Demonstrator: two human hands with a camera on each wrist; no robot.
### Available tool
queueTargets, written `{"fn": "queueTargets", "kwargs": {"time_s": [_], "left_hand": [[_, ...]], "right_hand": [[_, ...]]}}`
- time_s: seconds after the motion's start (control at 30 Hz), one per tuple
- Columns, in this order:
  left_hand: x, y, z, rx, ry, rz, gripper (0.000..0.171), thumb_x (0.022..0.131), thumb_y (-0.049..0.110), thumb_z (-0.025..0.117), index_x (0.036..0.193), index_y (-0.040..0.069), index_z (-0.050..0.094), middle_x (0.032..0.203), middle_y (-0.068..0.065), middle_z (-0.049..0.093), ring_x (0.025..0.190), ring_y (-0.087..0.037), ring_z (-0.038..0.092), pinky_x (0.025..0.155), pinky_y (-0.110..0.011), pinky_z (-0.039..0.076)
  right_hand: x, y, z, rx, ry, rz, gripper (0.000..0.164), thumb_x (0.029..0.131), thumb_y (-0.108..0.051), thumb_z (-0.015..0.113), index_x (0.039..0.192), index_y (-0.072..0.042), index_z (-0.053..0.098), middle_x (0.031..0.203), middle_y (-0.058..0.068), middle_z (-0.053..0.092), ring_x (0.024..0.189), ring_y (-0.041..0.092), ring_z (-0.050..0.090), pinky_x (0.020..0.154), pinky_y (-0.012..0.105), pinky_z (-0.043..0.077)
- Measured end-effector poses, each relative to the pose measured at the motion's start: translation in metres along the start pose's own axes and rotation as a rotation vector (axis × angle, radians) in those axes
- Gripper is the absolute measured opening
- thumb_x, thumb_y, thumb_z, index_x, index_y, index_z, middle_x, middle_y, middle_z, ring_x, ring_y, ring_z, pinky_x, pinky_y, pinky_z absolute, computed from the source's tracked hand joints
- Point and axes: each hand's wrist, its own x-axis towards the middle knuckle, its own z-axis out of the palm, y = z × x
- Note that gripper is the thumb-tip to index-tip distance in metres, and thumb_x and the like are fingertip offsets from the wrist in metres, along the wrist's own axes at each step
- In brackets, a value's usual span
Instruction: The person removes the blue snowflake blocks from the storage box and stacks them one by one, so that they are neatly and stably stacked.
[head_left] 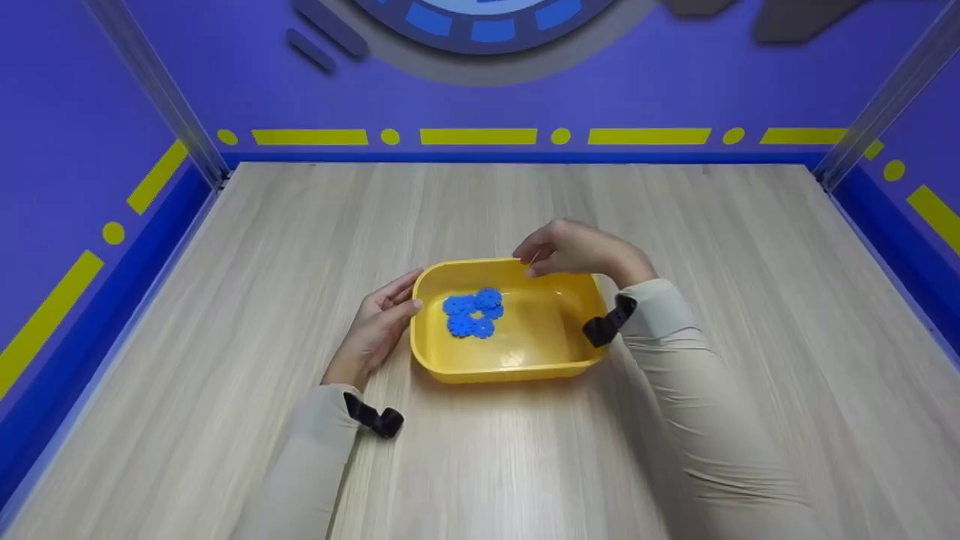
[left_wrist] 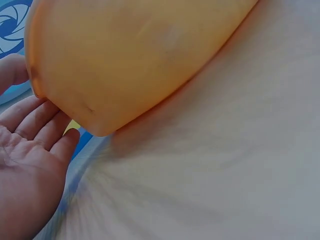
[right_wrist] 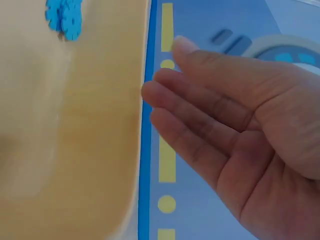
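Note:
A yellow plastic basin (head_left: 536, 337) sits on the table, with several blue notched plastic discs (head_left: 461, 324) gathered in its left part. At the basin's left end my left hand (head_left: 371, 330) holds the rim, the thumb on top and the fingers along the outside wall. In the left wrist view, the fingers of that hand (left_wrist: 35, 145) lie against the basin's wall (left_wrist: 130, 60). My right hand (head_left: 574, 247) hovers over the far rim, toward the right, fingers loosely bent. The right wrist view shows nothing in this hand (right_wrist: 235, 120); two of the discs (right_wrist: 70, 20) appear beyond.
A light wood-grain table (head_left: 300, 217) surrounds the basin. Blue-purple panels with yellow dashes (head_left: 480, 136) stand along the back and both sides. Each wrist carries a small black camera (head_left: 386, 422) on its sleeve.

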Motion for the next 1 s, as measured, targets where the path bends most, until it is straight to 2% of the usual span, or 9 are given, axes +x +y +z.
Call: {"fn": "queueTargets", "kwargs": {"time_s": [0.23,0.4,0.73,1.0], "left_hand": [[0.0,0.003,0.0,-0.024,0.018,0.022,0.06,0.087,-0.012,0.05,0.144,-0.007,0.035,0.15,-0.022,0.037,0.138,-0.025,0.038,0.111,-0.031,0.037],[-0.001,0.003,0.0,-0.028,0.03,0.024,0.06,0.086,-0.012,0.048,0.144,-0.006,0.035,0.15,-0.02,0.038,0.138,-0.023,0.039,0.11,-0.03,0.037],[-0.002,0.003,0.001,-0.018,0.058,0.026,0.059,0.085,-0.01,0.048,0.143,-0.004,0.039,0.149,-0.018,0.042,0.137,-0.022,0.042,0.109,-0.03,0.039],[-0.002,0.003,0.0,0.015,0.054,0.022,0.06,0.085,-0.009,0.046,0.144,-0.004,0.038,0.149,-0.019,0.04,0.137,-0.024,0.041,0.11,-0.032,0.037]], "right_hand": [[0.018,-0.015,0.018,-0.007,-0.074,0.051,0.034,0.089,-0.009,0.066,0.123,-0.008,0.066,0.12,0.009,0.068,0.108,0.023,0.064,0.097,0.038,0.052],[0.029,-0.02,0.034,-0.016,-0.103,0.045,0.037,0.089,-0.008,0.066,0.126,-0.008,0.065,0.122,0.008,0.067,0.11,0.022,0.064,0.098,0.037,0.051],[0.042,-0.029,0.055,-0.064,-0.115,0.071,0.037,0.088,-0.005,0.066,0.125,-0.011,0.066,0.123,0.005,0.067,0.114,0.021,0.06,0.101,0.036,0.049],[0.048,-0.036,0.069,-0.18,-0.072,0.046,0.034,0.086,-0.001,0.067,0.118,-0.014,0.071,0.115,0.003,0.069,0.102,0.02,0.055,0.101,0.034,0.048]]}}
